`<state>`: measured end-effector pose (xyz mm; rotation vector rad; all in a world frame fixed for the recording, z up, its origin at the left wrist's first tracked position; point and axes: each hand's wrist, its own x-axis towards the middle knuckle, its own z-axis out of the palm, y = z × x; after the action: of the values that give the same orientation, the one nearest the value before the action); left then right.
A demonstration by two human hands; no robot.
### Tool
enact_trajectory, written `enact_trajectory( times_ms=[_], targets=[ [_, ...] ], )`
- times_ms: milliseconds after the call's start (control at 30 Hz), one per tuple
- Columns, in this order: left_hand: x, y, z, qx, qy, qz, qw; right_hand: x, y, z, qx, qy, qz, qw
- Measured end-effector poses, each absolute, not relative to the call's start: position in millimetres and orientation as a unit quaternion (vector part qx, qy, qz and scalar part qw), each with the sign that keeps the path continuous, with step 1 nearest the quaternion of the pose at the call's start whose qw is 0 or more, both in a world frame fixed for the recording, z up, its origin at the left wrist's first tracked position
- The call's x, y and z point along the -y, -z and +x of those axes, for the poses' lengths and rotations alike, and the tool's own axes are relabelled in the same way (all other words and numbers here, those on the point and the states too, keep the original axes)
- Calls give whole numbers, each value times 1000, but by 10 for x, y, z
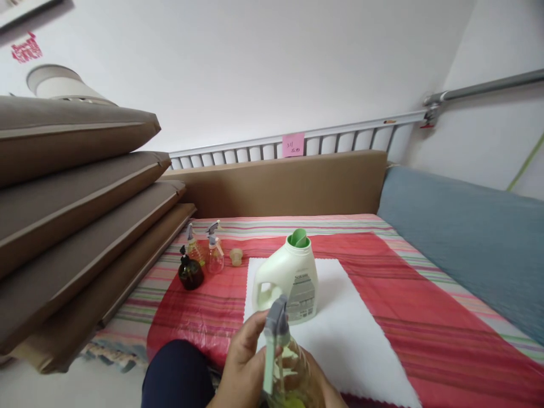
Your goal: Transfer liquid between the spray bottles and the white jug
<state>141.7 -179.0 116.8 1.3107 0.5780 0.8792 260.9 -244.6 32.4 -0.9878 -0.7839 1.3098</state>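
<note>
A clear spray bottle (293, 371) with a grey and pale green trigger head stands close in front of me, some yellowish liquid low inside. My left hand (244, 360) closes around its neck just below the head. Behind the bottle's body wraps my right hand (321, 379), its fingers partly hidden. Just beyond, a pale green detergent jug (302, 283) stands upright on a white mat (352, 334), its green pour spout showing and no cap on it.
On the red plastic sheet (187, 317) at left are a dark pump bottle (191, 273), spray bottles (216, 258) and a small translucent cup (236, 257). Stacked brown cushions (85, 226) rise at left; a blue cushion (459, 232) lies along the right.
</note>
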Motion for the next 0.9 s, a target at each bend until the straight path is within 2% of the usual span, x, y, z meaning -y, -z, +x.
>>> enact_trajectory(
  times_ms=[133,300,367,567,733,900],
  targets=[
    [1762,-1152,1428,-238,-431,584,645,2489,-281,2607,346,-543,-460,612],
    [1809,-1227,1389,-207,-332,526,755,2620,-292,2642,339,-531,-505,590],
    [1812,-1248,1394,-200,-329,516,765,2633,-299,2651,340,-530,-507,589],
    [1756,-1220,1451,-221,-465,458,724,2688,-166,2672,401,-450,-541,586],
    [1405,-1491,1278,-256,-603,381,652,2736,-20,2750,436,-423,-561,562],
    [817,-1695,1022,-261,-606,365,657,2769,49,2823,439,-437,-569,542]
  ],
)
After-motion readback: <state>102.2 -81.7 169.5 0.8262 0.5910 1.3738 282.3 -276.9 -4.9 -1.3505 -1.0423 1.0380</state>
